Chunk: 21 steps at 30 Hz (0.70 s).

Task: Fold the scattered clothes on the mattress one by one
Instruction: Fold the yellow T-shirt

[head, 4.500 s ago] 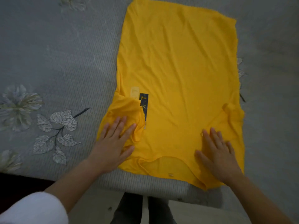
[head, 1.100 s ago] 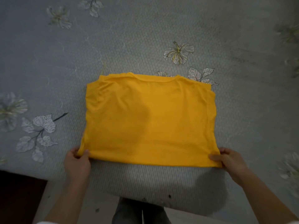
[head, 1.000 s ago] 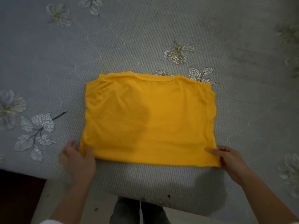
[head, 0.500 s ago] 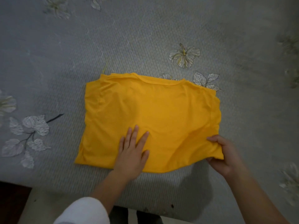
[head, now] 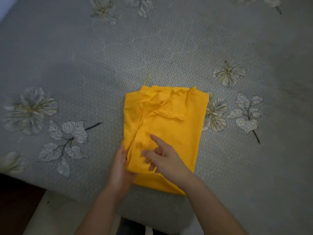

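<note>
Since half a second ago the right half of the yellow shirt (head: 169, 119) has been carried over onto its left half, turning a wide rectangle into a narrow packet. The left hand (head: 121, 168), which lay flat on the middle as an anchor, has shifted to the packet's 7 o'clock corner.

Yellow shirt: lies at the centre of the view on the grey mattress (head: 84, 65), close to the mattress edge at 6 o'clock. Its long axis runs from 12 to 6 o'clock. Rumpled seams gather toward 12 o'clock, and the upper flap stops short of the left border, leaving a yellow strip showing.

Left hand: grips the layered edge at 7 o'clock, thumb on top and fingers tucked beneath the cloth, probably to align the flap with the layer below.

Right hand (head: 165, 160): rests loosely on top toward 6 o'clock and holds nothing. The index finger is extended toward 11 o'clock and the other fingers are slack, which suggests it has just let go of the flap.

Surroundings: a printed flower (head: 215, 114) touches the packet's border at 3 o'clock, and a leaf sprig (head: 67, 138) lies well apart at 9 o'clock.

Judgement: this garment is nearly done. Squaring the edges and smoothing the wrinkles remain.
</note>
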Tool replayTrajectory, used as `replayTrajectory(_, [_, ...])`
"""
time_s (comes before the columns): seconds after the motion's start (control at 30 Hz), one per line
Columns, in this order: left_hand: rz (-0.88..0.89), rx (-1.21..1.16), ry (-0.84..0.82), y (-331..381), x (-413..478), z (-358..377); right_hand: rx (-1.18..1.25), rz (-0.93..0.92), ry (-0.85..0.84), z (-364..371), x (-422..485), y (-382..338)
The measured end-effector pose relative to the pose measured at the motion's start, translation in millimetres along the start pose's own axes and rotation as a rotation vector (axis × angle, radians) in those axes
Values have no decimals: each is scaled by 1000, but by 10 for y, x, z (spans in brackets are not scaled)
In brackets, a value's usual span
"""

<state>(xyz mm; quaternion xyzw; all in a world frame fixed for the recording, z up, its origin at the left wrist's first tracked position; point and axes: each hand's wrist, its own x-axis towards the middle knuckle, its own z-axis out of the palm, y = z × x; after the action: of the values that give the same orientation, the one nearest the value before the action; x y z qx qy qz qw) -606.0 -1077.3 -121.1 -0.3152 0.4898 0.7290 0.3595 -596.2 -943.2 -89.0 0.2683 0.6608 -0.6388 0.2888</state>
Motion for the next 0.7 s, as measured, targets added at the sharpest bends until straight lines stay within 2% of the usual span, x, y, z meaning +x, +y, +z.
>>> replayTrajectory(0.07, [-31, 56, 29, 3, -25, -123, -69, 29, 141, -22, 119, 36])
replayTrajectory(0.13, [-7, 266, 51, -9, -29, -184, -59, 68, 309, -133, 235, 51])
replayTrajectory(0.23, [143, 535, 109, -24, -23, -165, 57, 69, 520, -311, 445, -57])
replayTrajectory(0.4, [226, 676, 73, -77, 38, -215, 335, -52, 869, -391, 875, -415])
replayTrajectory(0.47, [212, 683, 65, -76, 55, -255, 268, -199, 899, -346, 978, -541])
replayTrajectory(0.57, [174, 689, 53, -50, 50, -287, 1, -375, 779, -241, 1099, -668])
replayTrajectory(0.7, [110, 681, 35, -8, 50, -295, -463, -350, 696, -158, 1301, -697])
